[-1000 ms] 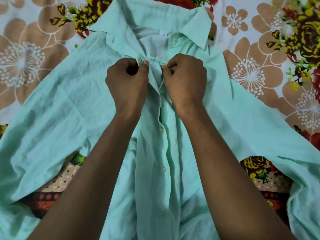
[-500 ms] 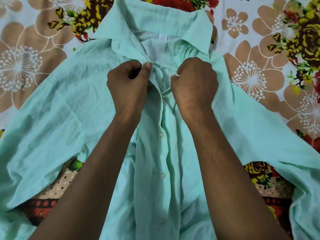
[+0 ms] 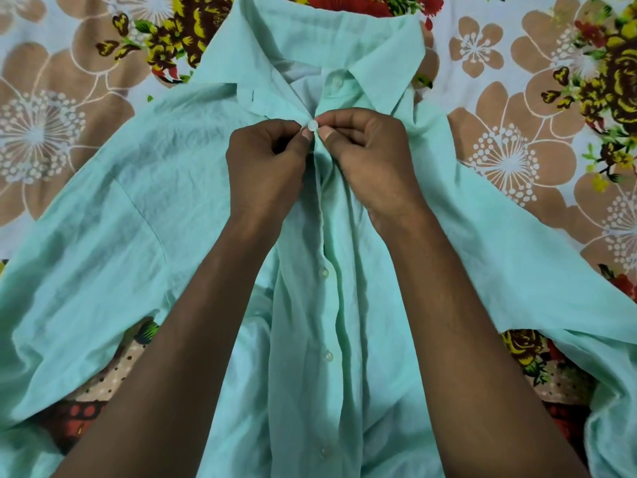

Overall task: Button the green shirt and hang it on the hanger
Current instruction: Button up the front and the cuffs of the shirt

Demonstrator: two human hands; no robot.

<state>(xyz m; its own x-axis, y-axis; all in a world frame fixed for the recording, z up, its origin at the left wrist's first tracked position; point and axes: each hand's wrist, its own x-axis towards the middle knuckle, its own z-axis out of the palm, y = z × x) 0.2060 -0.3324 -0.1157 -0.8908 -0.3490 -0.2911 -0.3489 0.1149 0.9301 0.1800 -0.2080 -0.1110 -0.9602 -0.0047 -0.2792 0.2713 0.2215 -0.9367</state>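
Note:
The mint-green shirt (image 3: 138, 208) lies front up on a flowered bedsheet, collar (image 3: 379, 53) at the top, sleeves spread to both sides. Three buttons (image 3: 324, 272) down the placket below my hands sit fastened. My left hand (image 3: 265, 170) and my right hand (image 3: 370, 157) pinch the placket just under the collar. A small white button (image 3: 312, 125) shows between their fingertips, with fabric bunched around it. The top collar button (image 3: 336, 81) is open. No hanger is in view.
The flowered bedsheet (image 3: 517, 160) surrounds the shirt on all sides. My forearms cross the lower half of the shirt and hide parts of its front.
My hands have come closer together at the placket, and the white button now shows between the fingertips. The two front edges under the collar are drawn together.

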